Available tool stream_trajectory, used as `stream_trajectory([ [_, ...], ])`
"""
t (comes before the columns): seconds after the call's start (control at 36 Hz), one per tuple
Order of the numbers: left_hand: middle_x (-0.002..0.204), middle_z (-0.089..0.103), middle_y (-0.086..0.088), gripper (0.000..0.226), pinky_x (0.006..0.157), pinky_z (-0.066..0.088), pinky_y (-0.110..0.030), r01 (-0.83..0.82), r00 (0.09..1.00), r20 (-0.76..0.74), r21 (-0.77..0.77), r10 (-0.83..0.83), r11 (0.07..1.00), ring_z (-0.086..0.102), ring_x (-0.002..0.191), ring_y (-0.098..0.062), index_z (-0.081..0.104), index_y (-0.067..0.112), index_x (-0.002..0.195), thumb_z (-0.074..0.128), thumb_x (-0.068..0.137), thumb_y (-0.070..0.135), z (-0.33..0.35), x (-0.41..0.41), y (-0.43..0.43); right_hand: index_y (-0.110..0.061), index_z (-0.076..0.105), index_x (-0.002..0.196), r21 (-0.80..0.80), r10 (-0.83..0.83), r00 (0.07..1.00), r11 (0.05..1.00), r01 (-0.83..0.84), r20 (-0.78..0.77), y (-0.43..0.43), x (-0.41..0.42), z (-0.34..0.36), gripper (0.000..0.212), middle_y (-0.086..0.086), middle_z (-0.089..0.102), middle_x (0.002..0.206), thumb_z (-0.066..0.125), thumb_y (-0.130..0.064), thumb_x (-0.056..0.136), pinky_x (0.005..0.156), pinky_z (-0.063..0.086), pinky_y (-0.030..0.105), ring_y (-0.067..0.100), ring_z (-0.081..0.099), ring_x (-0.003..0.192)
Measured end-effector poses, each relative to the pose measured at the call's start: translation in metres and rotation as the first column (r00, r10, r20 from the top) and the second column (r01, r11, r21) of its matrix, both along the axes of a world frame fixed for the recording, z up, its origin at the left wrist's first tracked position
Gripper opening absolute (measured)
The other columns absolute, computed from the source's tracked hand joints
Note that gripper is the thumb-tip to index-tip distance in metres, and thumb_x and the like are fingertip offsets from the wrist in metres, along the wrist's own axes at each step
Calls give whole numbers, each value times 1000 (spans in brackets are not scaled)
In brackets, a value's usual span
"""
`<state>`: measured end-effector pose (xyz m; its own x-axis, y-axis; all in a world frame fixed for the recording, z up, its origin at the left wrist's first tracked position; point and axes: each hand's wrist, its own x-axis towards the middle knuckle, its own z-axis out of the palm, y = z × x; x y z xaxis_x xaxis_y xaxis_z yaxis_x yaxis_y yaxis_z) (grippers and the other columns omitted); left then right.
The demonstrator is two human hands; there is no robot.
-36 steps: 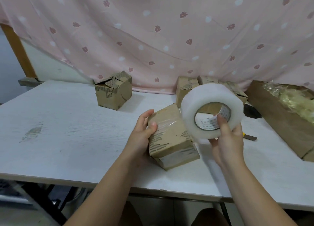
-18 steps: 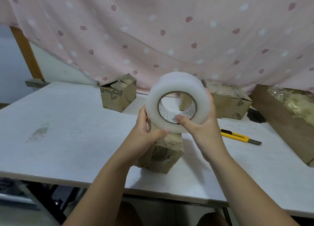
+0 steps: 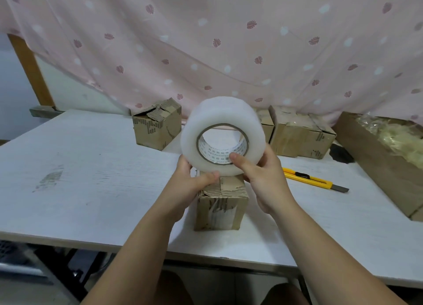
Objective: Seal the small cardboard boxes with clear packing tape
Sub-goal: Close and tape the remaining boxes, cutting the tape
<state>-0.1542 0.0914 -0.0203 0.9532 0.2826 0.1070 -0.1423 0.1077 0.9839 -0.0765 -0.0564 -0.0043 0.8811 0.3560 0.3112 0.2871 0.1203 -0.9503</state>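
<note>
Two hands at work, both on one tape roll (image 3: 219, 126). Left hand (image 3: 190, 185): fingers curl behind the roll's lower left side, thumb on its front bottom rim, right where the roll meets the box top. Right hand (image 3: 263, 181): thumb hooked into the cardboard core, fingers wrapped round the outer right side. The roll stands on edge, core facing the camera, resting on the near box (image 3: 219, 210).

The near box sits upright on the table (image 3: 91, 167), close to the near edge, with old tape and creases on its front face. Open room: a broad bare stretch of table to the left, a narrower strip to the right.

Right of the hands, apart from them, lies one yellow utility knife (image 3: 309, 180), blade tip toward the right. One large carton (image 3: 375, 162) lines the right edge and holds crinkled clear plastic.

Far side: one open box (image 3: 158, 126) with torn flaps, left of the roll. Taped boxes (image 3: 299, 135) stand right of the roll, at least two; the roll hides part of them, so the exact count is uncertain.

One pink leaf-print curtain (image 3: 206, 41) hangs behind the far edge.
</note>
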Motion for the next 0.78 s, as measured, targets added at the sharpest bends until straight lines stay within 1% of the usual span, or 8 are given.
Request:
stream_trajectory([
  [0.08,130,57,1,67,77,53,-18,-14,1000,-14,-5,14,1000,60,109,-3,42,20,135,72,78,3,-2,3,-2,-43,65,100,21,-30,1000,999,30,-9,2,0,-1,38,-8,72,101,80,-40,65,86,57,45,13,68,98],
  [0.17,130,56,-3,67,94,52,-39,-42,999,1,-36,42,998,57,118,-18,47,23,129,65,65,15,-4,3,-8,-44,66,97,34,-40,999,999,40,-19,1,0,-1,32,-8,72,100,79,-34,70,80,58,40,13,69,97],
  [0.22,131,53,1,61,99,47,-46,-69,997,24,7,69,998,53,122,-20,52,32,119,64,61,20,-4,4,-10,-42,67,96,63,-42,998,997,44,-38,-2,1,1,26,-9,72,95,77,-27,77,70,57,31,11,69,91],
  [0.33,128,46,21,50,107,37,-48,-96,995,15,172,95,980,39,130,-12,57,39,107,59,58,27,-1,4,-7,-27,66,102,176,-78,981,978,109,-178,-10,6,5,20,-9,69,82,70,-14,87,63,57,31,8,68,79],
  [0.5,133,42,22,57,105,31,-41,-119,991,-18,314,131,942,27,133,-11,51,40,116,54,60,31,0,5,-7,-23,63,113,213,-93,985,969,123,-145,-17,6,7,28,-11,68,83,68,-11,88,61,54,25,2,67,77],
  [0.56,131,42,25,58,99,29,-35,-126,990,-25,335,142,934,26,132,-10,50,39,118,53,60,32,1,5,-8,-20,61,122,216,-110,986,967,136,-128,-18,5,5,37,-10,68,87,70,-12,86,63,55,26,4,66,80],
  [0.69,135,40,26,59,97,25,-31,-144,985,-29,387,168,911,23,131,-10,51,36,119,52,60,33,3,4,-8,-24,60,127,215,-185,980,957,196,-68,-27,5,8,60,-12,68,92,73,-29,69,69,57,31,8,65,87],
  [0.78,134,38,26,57,96,24,-31,-152,984,-28,402,178,903,23,130,-10,51,34,117,52,60,33,2,5,-9,-31,64,119,210,-248,965,942,262,-88,-43,10,7,53,-15,68,87,72,-30,67,67,57,31,8,64,86],
])
